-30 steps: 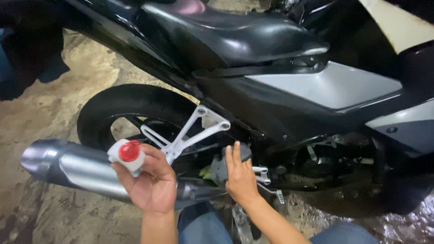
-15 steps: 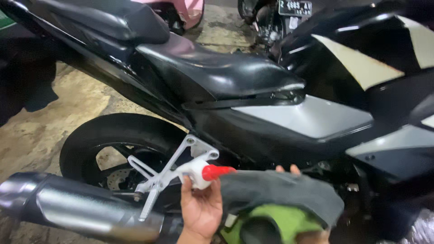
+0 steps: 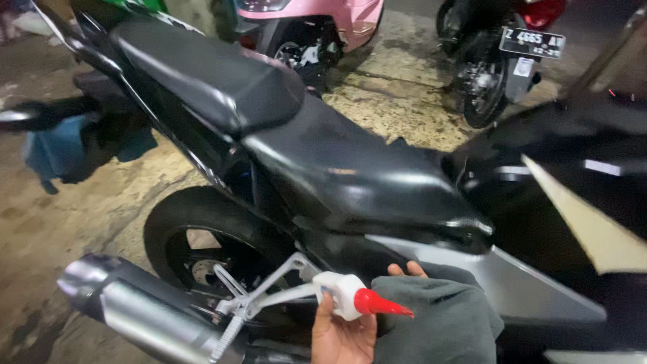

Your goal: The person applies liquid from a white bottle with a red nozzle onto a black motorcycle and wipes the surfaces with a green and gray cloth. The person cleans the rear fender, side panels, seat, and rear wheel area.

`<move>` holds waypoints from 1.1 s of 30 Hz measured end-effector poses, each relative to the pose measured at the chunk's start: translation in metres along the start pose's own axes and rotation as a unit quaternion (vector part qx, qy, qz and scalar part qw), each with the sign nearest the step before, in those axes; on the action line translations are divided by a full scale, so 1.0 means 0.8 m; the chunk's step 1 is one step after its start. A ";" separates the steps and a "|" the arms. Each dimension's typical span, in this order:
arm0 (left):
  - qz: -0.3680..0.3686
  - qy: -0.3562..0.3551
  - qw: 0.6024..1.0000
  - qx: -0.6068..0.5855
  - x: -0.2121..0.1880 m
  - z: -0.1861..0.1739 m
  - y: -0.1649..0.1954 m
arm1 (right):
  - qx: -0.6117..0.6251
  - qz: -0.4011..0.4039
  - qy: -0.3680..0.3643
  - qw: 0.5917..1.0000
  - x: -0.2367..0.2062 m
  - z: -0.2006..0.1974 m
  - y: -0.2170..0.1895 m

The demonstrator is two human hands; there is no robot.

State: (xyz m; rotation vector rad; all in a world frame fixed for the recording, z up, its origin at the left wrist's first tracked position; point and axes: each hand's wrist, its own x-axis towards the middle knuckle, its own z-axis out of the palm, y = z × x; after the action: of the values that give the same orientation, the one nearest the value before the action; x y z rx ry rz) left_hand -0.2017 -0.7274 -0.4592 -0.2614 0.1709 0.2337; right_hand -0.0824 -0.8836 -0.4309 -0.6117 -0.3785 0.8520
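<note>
While our left hand (image 3: 342, 334) grips 1 red-nozzled bottle (image 3: 350, 298), our right hand (image 3: 407, 270) fingers clutch a grey cloth (image 3: 441, 320) beside the motorcycle's silver side panel (image 3: 532, 290); wiping seems underway, next needing polish on cloth.

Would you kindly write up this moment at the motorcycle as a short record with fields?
left hand: grips a small white bottle with a red cone nozzle pointing right
right hand: only fingertips show, under a grey cloth
cloth position: against the silver side panel
above: black seat
lower left: chrome exhaust, rear wheel
background: pink scooter
</note>
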 end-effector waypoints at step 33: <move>-0.021 0.028 0.987 0.158 -0.251 0.404 0.179 | 0.096 0.153 0.069 0.981 0.100 0.416 -0.033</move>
State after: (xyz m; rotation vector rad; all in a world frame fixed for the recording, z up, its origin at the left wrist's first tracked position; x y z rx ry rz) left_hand -0.3858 -0.5455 -0.1459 0.0446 0.2539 0.1546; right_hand -0.1977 -0.7180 -0.1529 -0.5530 -0.0748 1.1188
